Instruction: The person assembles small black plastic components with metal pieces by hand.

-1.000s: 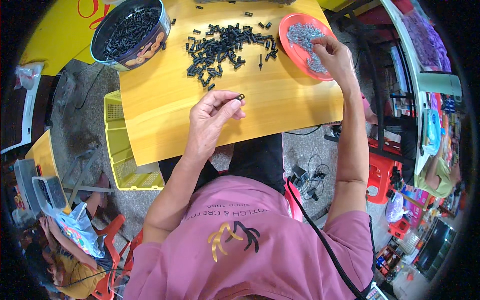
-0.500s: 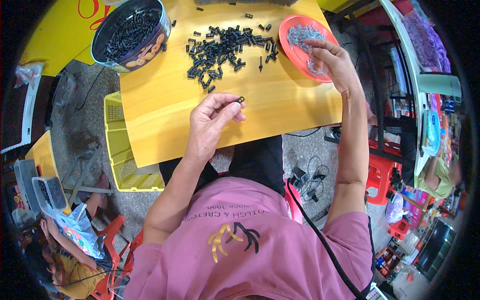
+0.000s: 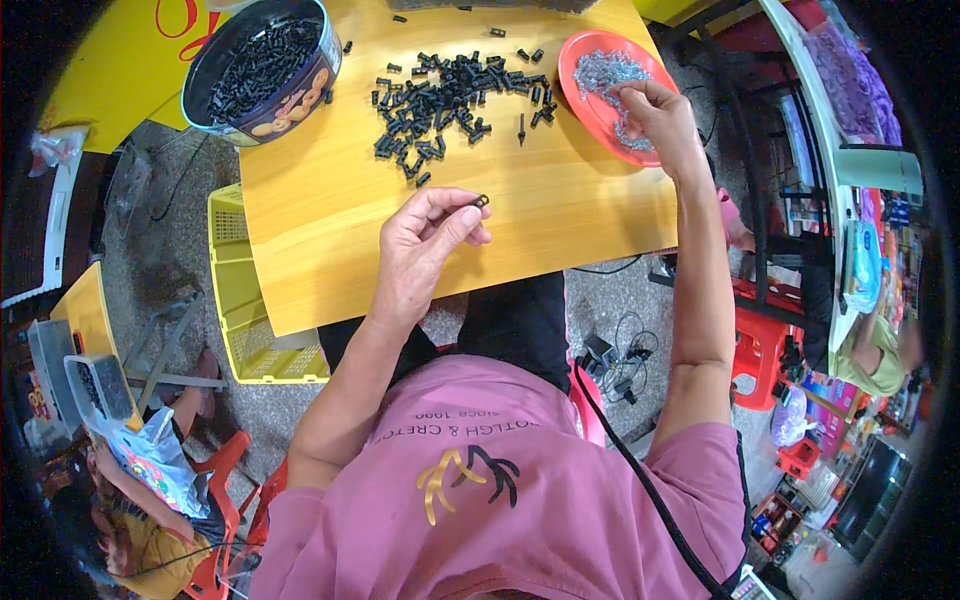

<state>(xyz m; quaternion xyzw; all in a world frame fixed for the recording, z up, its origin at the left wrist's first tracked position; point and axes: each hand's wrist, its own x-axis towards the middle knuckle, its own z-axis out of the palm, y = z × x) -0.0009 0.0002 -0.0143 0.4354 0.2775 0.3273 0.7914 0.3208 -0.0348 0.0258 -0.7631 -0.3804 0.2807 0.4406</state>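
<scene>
Above the table (image 3: 570,215), left hand (image 3: 424,230) pinches a half-hidden black piece (image 3: 482,200); whether right hand (image 3: 668,125) grips is unclear.

Can see only one end of the small black part (image 3: 482,201), otherwise hidden in the left hand (image 3: 425,232). Cannot make out for certain any piece in the right hand (image 3: 664,120), nor separate silvery bits (image 3: 606,70) on the red plate (image 3: 572,92).

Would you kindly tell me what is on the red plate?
On the red plate lie many small silvery pieces, heaped loosely. The right hand covers part of the plate's right side, so whatever lies beneath cannot be seen.
</scene>
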